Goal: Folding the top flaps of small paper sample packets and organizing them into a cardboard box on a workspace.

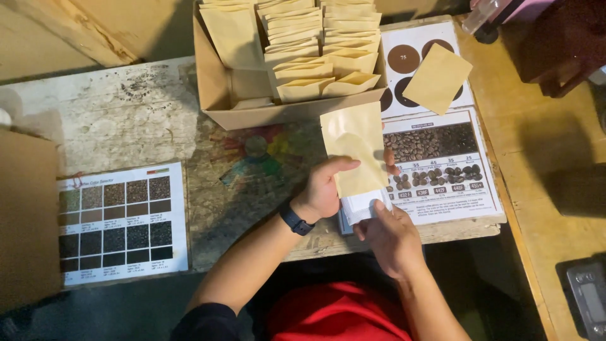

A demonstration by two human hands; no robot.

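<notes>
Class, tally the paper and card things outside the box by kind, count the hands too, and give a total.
Printed charts: 3
Loose tan pouches: 2, one lying on a chart, one held in both hands
Cardboard box: 1
Hands: 2
Total: 8

Small coffee packing workshop. Landmark: cardboard box (218, 88) of tan paper pouches (315, 44) on a worn, stained table (126, 113). Right of the box, a bean roast chart (442, 167); left and nearer, a colour-swatch sheet (120, 221); far right and nearest, a digital scale (587, 297).
</notes>
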